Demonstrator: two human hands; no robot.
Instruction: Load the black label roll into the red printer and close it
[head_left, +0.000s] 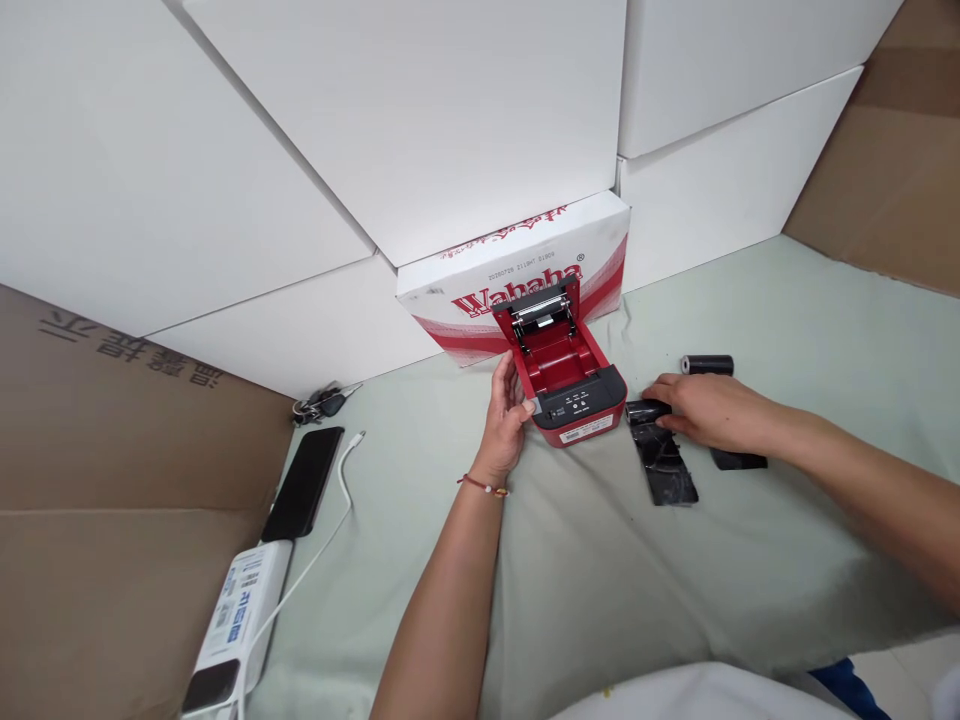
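A small red and black printer (576,400) stands on the green cloth with its lid raised, so the red inside shows. My left hand (510,412) grips its left side, thumb at the front corner and fingers along the wall. To the right of the printer, my right hand (701,412) has its fingers closed on a black roll (646,410). A loose black strip (666,468) trails from that roll toward me. Behind the right hand lies a second black roll (708,365). Another black piece (739,460) shows partly under the right wrist.
A white and red carton (517,270) stands behind the printer, against large white boxes (450,110). To the left lie keys (324,402), a black phone (304,483), a white cable (346,475) and a white power strip (251,610). Brown cardboard (885,170) bounds both sides.
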